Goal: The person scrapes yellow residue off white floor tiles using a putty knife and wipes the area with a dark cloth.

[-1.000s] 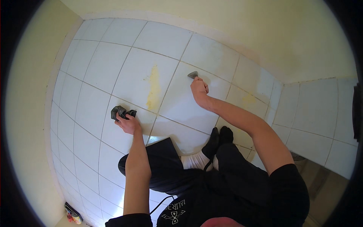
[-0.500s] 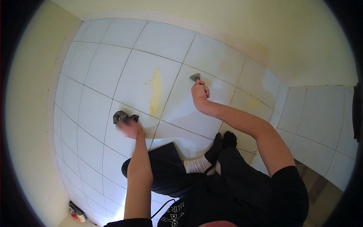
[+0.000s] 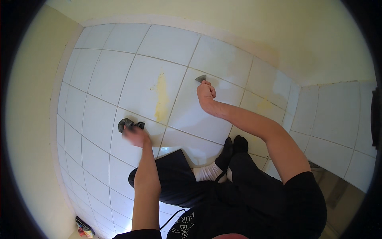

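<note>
My right hand [image 3: 205,95] is closed round the handle of a putty knife [image 3: 201,79]. Its grey, flared blade points away from me, over a white floor tile. Left of it, a yellow flaky stain [image 3: 161,99] runs lengthwise along another tile. My left hand [image 3: 136,136], slightly smeared, holds a crumpled dark cloth [image 3: 125,124] low over the floor, on the near left side of the stain. Part of the cloth is hidden by the fingers.
White tiles [image 3: 99,105] with dirty grout lines cover the floor. Cream walls [image 3: 238,20] rise at the far side and left. A tiled ledge [image 3: 332,133] stands at right. My feet in black socks [image 3: 240,144] rest near the middle. Small bottles [image 3: 85,230] stand at lower left.
The view has shifted slightly, so the floor and my right hand sit a little further left in the picture. Both hands keep their holds, nearly unmoved against the tiles.
</note>
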